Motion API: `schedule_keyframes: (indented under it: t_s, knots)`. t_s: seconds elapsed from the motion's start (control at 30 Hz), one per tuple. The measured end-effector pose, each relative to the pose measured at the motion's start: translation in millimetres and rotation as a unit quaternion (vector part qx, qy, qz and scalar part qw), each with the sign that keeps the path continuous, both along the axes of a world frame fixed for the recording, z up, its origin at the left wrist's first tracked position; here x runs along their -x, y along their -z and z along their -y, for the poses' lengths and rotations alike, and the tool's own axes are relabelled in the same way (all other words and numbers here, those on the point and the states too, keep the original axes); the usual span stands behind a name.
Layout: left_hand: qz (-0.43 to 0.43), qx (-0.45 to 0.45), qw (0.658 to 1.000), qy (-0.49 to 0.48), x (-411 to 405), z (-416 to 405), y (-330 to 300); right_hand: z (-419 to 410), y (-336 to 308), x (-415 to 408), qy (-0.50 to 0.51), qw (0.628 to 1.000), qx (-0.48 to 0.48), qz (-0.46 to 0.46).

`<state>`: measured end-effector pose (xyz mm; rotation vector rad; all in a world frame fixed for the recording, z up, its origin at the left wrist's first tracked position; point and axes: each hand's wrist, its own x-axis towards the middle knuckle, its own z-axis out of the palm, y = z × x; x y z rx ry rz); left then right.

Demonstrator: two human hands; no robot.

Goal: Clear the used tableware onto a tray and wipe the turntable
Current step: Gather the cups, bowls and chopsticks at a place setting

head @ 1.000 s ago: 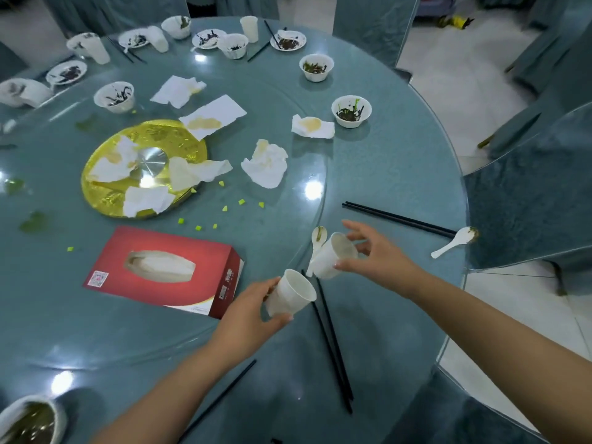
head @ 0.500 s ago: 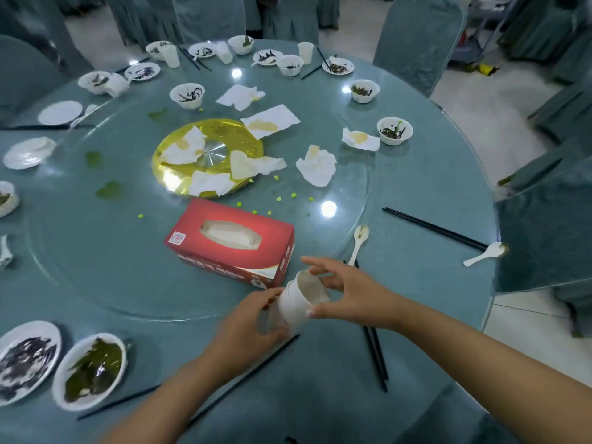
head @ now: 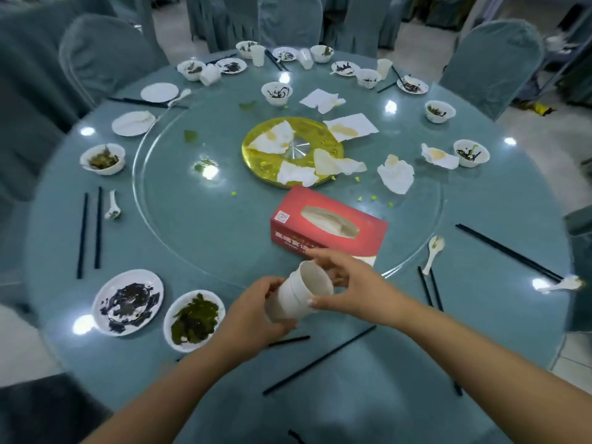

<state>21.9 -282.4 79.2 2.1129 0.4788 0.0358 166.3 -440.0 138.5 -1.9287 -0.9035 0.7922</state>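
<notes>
Two white paper cups are nested one inside the other, tilted, above the near table edge. My left hand grips the outer cup from below. My right hand holds the rim of the inner cup between thumb and fingers. Beyond them lies the glass turntable, littered with stained napkins and green crumbs around a gold centre disc. A red tissue box sits on the turntable just past my hands. No tray is in view.
A plate with dark scraps and a bowl of greens sit near left. Black chopsticks and white spoons lie around the rim. Several used bowls, plates and cups ring the far side. Covered chairs surround the table.
The two cups, held apart a second ago, are now pushed one into the other. My view has swung left and back, taking in more of the table.
</notes>
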Motion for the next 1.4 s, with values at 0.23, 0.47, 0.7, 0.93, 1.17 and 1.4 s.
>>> schedule_keyframes:
  t_s: [0.23,0.47,0.7,0.93,1.17,1.4]
  knots:
    - [0.006,0.002,1.0,-0.011,41,-58,-5,-55,-12,26,-0.075,0.997,0.007,-0.021]
    - [0.05,0.045,0.997,-0.039,67,-88,-19,-102,-16,42,-0.094,0.995,0.006,-0.008]
    - [0.016,0.068,0.996,-0.06,75,-105,-24,-120,-17,50,-0.076,0.996,0.026,-0.025]
    - [0.032,0.049,0.998,-0.006,77,-123,-23,-123,-24,54,-0.097,0.993,0.025,-0.061]
    - [0.074,0.078,0.994,0.014,71,-126,-33,-127,-32,55,-0.094,0.993,0.028,-0.067]
    - [0.094,0.039,0.994,0.049,54,-124,-26,-121,-30,56,-0.056,0.997,0.024,-0.043]
